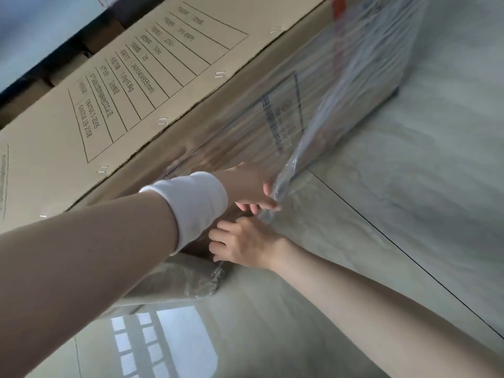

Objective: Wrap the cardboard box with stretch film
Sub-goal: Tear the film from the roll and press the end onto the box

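Both busy: our left hand (pixel 249 186) and right hand (pixel 246 245) grip bunched clear stretch film (pixel 289 170) at the near corner of the brown cardboard box (pixel 136 105); glossy pale-grey floor tiles (pixel 409 186) carry a window reflection (pixel 163 345) near left.

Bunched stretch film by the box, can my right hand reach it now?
Probably yes: the right hand sits just beside the stretch film that the left hand grips, with nothing between.

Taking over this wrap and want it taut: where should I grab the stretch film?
Probably grip the stretch film at its bunched lower end, where the left hand holds it, coming from the floor side. Higher up it fans into a thin sheet over the cardboard box.
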### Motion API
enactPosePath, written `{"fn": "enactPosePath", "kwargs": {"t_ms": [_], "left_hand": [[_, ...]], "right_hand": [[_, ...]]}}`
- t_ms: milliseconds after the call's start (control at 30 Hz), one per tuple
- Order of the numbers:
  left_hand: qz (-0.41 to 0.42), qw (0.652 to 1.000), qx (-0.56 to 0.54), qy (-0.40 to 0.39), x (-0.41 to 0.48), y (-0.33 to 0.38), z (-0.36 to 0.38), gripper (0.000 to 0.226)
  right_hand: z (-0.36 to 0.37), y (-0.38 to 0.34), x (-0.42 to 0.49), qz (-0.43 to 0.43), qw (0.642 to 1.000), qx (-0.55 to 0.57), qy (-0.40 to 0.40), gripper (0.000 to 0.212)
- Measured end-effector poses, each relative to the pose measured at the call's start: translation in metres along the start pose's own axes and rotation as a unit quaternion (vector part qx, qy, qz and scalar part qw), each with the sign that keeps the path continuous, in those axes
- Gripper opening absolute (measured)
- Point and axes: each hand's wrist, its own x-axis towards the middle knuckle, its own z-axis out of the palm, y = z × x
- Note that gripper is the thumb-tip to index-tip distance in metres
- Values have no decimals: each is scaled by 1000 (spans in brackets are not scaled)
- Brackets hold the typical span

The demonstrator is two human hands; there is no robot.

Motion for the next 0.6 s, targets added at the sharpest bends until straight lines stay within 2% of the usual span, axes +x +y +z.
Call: {"fn": "enactPosePath", "kwargs": {"t_ms": [100, 167, 233, 267, 300, 333, 367, 400, 433, 467, 500, 533, 567, 600], "left_hand": [[-1, 999, -25, 30, -1, -5, 0, 20], [-3, 998, -21, 55, -4, -12, -9, 18], [-5, 997, -14, 81, -10, -22, -20, 16], [-5, 996, -15, 86, -13, -26, -25, 15], [-4, 996, -13, 90, -15, -28, -30, 14], [-4, 996, -3, 92, -17, -28, -32, 12], [-2, 996, 10, 92, -19, -29, -33, 10], [-3, 995, 28, 93, -21, -28, -33, 8], [-6, 994, 42, 97, -23, -27, -32, 7], [-9, 993, 51, 102, -25, -26, -30, 9], [-11, 993, 51, 107, -24, -26, -27, 12], [-17, 993, 38, 110, -24, -25, -25, 15], [-24, 993, 24, 112, -24, -26, -22, 17], [-28, 993, 16, 117, -25, -26, -19, 15]], "right_hand": [[9, 4, -7, -28, 997, -22, 69, 28], [13, -2, -23, -8, 993, -32, 114, 29], [19, -19, -47, 89, 982, 0, 167, 39], [22, -32, -60, 172, 967, 24, 187, 42], [23, -42, -69, 276, 937, 57, 207, 43], [25, -49, -75, 397, 881, 110, 233, 41], [24, -52, -75, 519, 791, 188, 263, 33], [22, -49, -71, 627, 668, 282, 286, 21], [18, -44, -63, 694, 536, 385, 287, 12], [16, -37, -57, 719, 421, 483, 269, 10], [17, -31, -53, 714, 331, 567, 244, 18], [18, -26, -49, 697, 261, 628, 227, 27], [18, -24, -43, 679, 216, 667, 219, 29], [17, -23, -37, 666, 190, 686, 224, 23]]}}
